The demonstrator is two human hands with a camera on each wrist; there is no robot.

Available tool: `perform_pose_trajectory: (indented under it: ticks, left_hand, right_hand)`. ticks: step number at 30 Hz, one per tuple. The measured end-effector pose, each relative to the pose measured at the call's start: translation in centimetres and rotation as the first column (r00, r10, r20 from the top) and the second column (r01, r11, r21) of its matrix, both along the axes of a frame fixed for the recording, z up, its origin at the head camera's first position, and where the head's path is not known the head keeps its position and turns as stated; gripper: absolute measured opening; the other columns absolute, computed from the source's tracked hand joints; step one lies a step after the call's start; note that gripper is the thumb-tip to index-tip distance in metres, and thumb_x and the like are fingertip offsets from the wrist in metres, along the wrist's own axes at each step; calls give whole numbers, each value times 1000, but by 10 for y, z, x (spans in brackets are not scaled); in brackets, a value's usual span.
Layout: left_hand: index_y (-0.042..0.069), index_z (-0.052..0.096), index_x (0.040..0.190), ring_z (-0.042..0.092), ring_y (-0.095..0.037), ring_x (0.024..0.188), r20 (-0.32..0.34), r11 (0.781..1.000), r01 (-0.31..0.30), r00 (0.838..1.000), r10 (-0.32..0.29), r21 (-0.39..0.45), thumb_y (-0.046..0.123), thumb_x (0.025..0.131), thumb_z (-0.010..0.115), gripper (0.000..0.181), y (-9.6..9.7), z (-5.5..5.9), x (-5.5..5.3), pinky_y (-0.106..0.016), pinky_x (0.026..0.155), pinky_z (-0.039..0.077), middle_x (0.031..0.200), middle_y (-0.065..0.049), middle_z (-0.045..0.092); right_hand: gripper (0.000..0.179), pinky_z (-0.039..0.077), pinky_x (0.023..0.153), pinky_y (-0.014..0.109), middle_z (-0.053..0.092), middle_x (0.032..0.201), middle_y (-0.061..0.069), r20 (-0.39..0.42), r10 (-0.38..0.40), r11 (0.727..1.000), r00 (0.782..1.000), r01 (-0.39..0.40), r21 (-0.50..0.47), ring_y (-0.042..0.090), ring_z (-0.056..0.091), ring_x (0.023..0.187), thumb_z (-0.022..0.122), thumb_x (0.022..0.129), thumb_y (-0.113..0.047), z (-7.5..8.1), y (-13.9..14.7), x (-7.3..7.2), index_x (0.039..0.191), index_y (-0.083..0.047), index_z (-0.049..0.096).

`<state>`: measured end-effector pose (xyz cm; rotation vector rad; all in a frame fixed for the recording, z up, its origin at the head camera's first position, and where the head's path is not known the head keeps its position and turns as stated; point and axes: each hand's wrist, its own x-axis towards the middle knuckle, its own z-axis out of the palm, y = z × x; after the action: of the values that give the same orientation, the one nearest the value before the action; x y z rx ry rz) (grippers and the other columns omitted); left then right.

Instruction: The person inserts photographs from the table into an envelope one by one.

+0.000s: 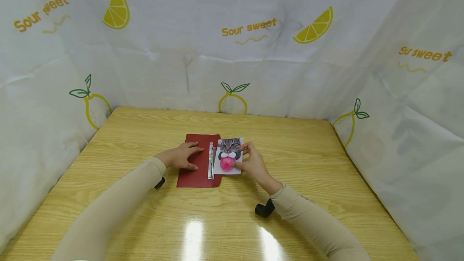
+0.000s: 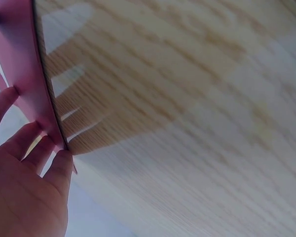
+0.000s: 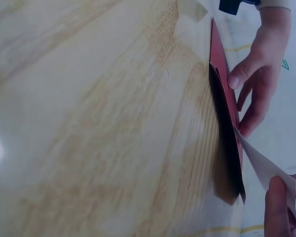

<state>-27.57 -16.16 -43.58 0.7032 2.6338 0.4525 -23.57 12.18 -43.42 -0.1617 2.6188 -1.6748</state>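
A flat red paper envelope [image 1: 197, 180] lies on the table, its right edge lifted a little in the right wrist view. My left hand [image 1: 180, 156] rests on its left part with fingers spread, the fingertips on the red paper in the left wrist view. My right hand [image 1: 256, 168] pinches the right edge of a picture card [image 1: 232, 148] between thumb and fingers. That card carries a cat's face and a pink ball, and its left side overlaps the envelope. In the right wrist view the card [image 3: 259, 160] slants up from the red paper. Beside it, a narrow strip of another picture [image 1: 210, 168] shows on the envelope.
Around the envelope spreads a wood-grain table [image 1: 145, 220]. White cloth walls [image 1: 163, 75] with lemon prints stand along its back and sides. Black wrist camera mounts [image 1: 264, 209] hang under both forearms.
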Motion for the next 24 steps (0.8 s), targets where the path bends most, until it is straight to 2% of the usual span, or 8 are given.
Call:
perform_pose_trajectory:
  ticks: [7, 10, 17, 24]
  left_hand:
    - [14, 37, 150, 16, -40, 146, 1, 1000, -3, 1000, 3, -2, 38, 89, 69, 73, 1, 1, 0, -56, 113, 29, 159, -18, 18]
    - [15, 38, 150, 16, -40, 146, 2, 1000, -4, 1000, 4, -3, 38, 88, 69, 72, 2, 1, 0, -56, 113, 29, 159, -18, 18]
    - [14, 37, 150, 15, -41, 146, 4, 1000, 6, 1000, -6, -2, 38, 89, 68, 73, 3, 1, 1, -58, 113, 27, 159, -19, 17]
    - [14, 37, 150, 15, -41, 146, 2, 1000, 2, 1000, -2, -3, 39, 89, 69, 73, 3, 1, 1, -58, 113, 27, 160, -19, 17]
  right_hand:
    - [50, 44, 53, 23, 58, 106, 16, 44, -5, 996, 999, 1, 86, 11, 50, 54, 83, 69, 2, 1, -1, 1, 108, -5, 53]
    - [49, 46, 54, 23, 60, 104, 16, 53, -4, 995, 999, -2, 101, 11, 51, 57, 84, 69, 1, 0, -2, 2, 107, -3, 53]
    - [47, 56, 59, 27, 58, 100, 15, 100, 15, 999, 995, -19, 38, 18, 57, 79, 81, 70, 6, 0, -7, 5, 108, 1, 54]
    - [48, 54, 59, 26, 58, 100, 16, 104, 30, 999, 994, -35, 42, 20, 58, 81, 81, 71, 5, -3, -13, 4, 109, 2, 52]
